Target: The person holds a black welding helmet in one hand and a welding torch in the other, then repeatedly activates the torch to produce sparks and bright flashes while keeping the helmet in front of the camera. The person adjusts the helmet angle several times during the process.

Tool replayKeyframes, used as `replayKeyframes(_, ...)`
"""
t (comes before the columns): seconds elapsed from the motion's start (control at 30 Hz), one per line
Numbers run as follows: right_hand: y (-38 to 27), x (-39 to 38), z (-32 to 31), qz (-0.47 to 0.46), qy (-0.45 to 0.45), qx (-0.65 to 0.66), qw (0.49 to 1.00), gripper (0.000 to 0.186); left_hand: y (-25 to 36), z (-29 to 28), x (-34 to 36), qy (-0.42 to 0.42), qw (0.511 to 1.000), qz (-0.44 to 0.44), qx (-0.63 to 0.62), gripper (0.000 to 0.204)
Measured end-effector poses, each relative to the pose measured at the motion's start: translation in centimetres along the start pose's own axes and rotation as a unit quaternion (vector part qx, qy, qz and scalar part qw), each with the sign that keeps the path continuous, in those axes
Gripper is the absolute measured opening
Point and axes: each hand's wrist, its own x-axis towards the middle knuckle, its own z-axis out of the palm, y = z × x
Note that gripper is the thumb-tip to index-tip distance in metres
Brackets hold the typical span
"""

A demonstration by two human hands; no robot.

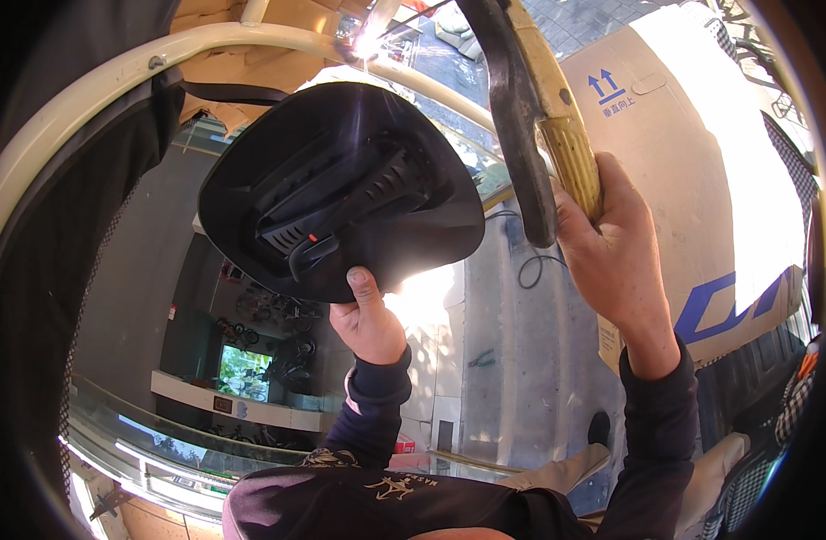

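A black welding face shield [408,238] is up in front of me, left of the middle, with its ribbed hollow side showing. My left hand [370,319] grips its lower edge, thumb on the near side and other fingers mostly hidden behind. To the right, my right hand [615,238] is closed round the yellow ribbed handle of a welding electrode holder [566,148]. Its long black lever [512,117] runs beside the yellow part, near my thumb. Past the shield's upper edge, a bright white-violet point of light glares at a cream metal tube [431,87].
The cream tube frame curves across the top left, with black fabric [62,261] hanging below it. At the right stands a large cardboard box [665,162]. On the grey floor lie green-handled pliers [481,359] and a looped dark cable [527,270]. A glass counter [161,441] is lower left.
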Motion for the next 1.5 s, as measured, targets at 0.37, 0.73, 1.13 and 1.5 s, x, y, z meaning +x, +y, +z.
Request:
replayKeyframes(0.37,-0.8,-1.6,-0.6,-0.046,0.053,0.035,0.997,0.029,-0.5,-0.9,0.2,-0.036,0.999,0.019,-0.001,0.046)
replayKeyframes(0.73,-1.6,-0.9,-1.2,-0.072,0.028,-0.032,0.996,0.034,-0.2,-0.4,-0.1,-0.027,1.000,0.001,-0.013,0.056)
replayKeyframes(1.13,-0.7,-0.7,-0.7,-0.039,0.027,-0.020,0.999,0.034,-0.7,-1.0,-0.3,-0.031,0.999,-0.007,-0.006,0.060)
replayKeyframes(1.5,-0.4,-0.5,-0.6,-0.026,0.017,-0.023,0.999,0.034,-0.2,-0.5,-0.3,-0.017,1.000,-0.007,-0.006,0.061)
